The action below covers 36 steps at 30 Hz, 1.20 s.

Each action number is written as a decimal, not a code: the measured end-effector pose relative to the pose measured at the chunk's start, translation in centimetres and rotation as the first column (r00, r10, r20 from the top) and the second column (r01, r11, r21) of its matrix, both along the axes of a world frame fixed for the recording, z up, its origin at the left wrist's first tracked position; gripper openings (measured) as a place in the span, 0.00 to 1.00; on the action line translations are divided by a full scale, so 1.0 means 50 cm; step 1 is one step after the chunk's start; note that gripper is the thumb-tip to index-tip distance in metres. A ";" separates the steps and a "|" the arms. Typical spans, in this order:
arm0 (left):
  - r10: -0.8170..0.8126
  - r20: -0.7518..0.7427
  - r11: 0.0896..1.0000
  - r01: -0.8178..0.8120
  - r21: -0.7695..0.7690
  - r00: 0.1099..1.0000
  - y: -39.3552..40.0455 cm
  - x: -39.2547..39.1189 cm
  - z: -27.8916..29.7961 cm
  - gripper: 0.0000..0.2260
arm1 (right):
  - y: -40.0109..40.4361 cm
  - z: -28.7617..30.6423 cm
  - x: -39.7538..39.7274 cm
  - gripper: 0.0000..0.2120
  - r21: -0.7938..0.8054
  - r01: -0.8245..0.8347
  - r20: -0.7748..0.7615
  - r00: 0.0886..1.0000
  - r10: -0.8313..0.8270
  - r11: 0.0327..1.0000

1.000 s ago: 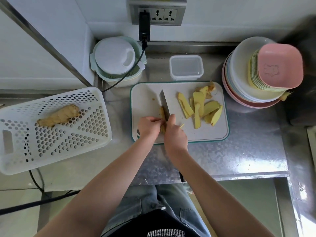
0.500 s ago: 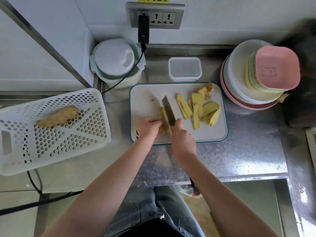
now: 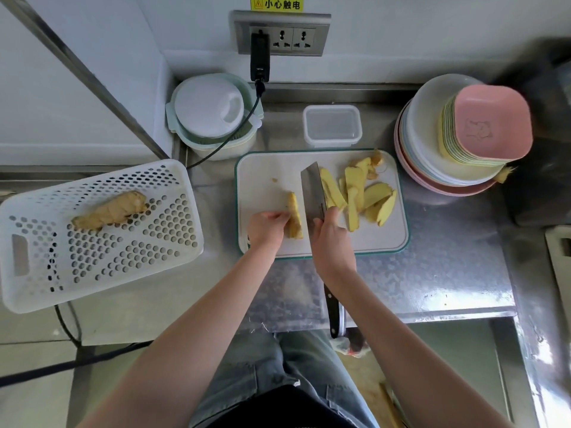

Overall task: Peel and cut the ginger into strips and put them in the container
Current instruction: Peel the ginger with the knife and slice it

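Observation:
On the white cutting board (image 3: 265,168) my left hand (image 3: 267,227) holds a peeled ginger piece (image 3: 294,215) from its left side. My right hand (image 3: 332,239) grips a cleaver (image 3: 312,190); its blade lies tilted just right of that piece, its black handle sticking back past my wrist. Several yellow ginger slices (image 3: 360,193) are spread over the board's right half, with bits of peel at the far right corner. The clear empty container (image 3: 332,126) stands behind the board. An unpeeled ginger root (image 3: 109,210) lies in the white perforated basket (image 3: 102,261) at left.
A salad spinner (image 3: 213,114) with a white lid stands at back left, a black cable running from the wall socket (image 3: 279,34) across it. A stack of bowls and pink plates (image 3: 463,134) fills the back right. The steel counter edge runs just below the board.
The cleaver has shifted right, away from the held ginger piece, with the blade now leaning toward the slices. My left hand stays on the piece. The view has tilted down slightly.

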<state>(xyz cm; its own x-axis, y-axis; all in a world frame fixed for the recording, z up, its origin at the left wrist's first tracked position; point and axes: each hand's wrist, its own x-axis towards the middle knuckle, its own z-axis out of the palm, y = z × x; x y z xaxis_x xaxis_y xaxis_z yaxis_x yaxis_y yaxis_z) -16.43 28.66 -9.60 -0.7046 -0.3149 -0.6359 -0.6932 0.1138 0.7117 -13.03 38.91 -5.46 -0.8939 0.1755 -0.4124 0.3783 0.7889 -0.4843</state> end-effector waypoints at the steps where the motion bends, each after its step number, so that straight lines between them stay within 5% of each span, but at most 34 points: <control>1: -0.015 0.007 1.000 0.015 -0.003 1.000 -0.003 0.000 0.000 0.06 | -0.003 -0.001 -0.001 0.08 0.009 -0.007 0.008 1.000 0.007 1.000; 6: 0.021 0.032 0.999 -0.022 0.024 0.999 -0.017 0.004 -0.003 0.10 | -0.022 -0.006 -0.005 0.08 0.031 -0.054 0.030 0.998 0.053 0.998; 12: -0.057 -0.112 0.991 0.043 -0.129 0.992 -0.038 -0.019 0.018 0.11 | -0.045 -0.015 -0.006 0.04 0.125 -0.102 0.071 0.993 0.094 0.987; 17: -0.257 -0.252 0.950 0.195 -0.243 0.933 -0.034 -0.071 0.064 0.17 | -0.061 -0.010 -0.004 0.15 0.224 -0.151 0.114 0.985 0.128 0.963; 20: -0.565 -0.089 0.746 0.462 -0.480 0.820 -0.005 -0.112 0.093 0.27 | -0.069 -0.004 -0.004 0.18 0.221 -0.156 0.131 0.983 0.129 0.963; 23: -0.726 0.138 0.412 0.586 -0.698 0.674 0.019 -0.135 0.093 0.19 | -0.069 -0.002 -0.006 0.18 0.170 -0.135 0.135 0.984 0.113 0.976; 25: -0.731 0.231 0.309 0.613 -0.727 0.642 0.029 -0.142 0.076 0.14 | -0.068 -0.002 -0.008 0.19 0.163 -0.138 0.133 0.984 0.117 0.977; 31: -0.694 0.299 0.266 0.620 -0.738 0.655 0.048 -0.126 0.040 0.12 | -0.065 -0.007 -0.005 0.29 0.183 -0.150 0.167 0.979 0.120 0.971; 36: -0.674 0.327 0.262 0.629 -0.732 0.662 0.049 -0.123 0.042 0.12 | -0.073 -0.020 -0.005 0.23 0.215 -0.161 0.205 0.972 0.117 0.963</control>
<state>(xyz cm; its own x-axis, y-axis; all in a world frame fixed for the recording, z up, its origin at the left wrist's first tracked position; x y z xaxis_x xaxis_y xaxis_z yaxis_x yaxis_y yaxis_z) -22.57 31.12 -7.50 -0.9238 -0.0463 -0.3801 -0.0969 0.9886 0.1149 -13.29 35.26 -6.48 -0.8259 0.1646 -0.5392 0.3240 0.9213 -0.2151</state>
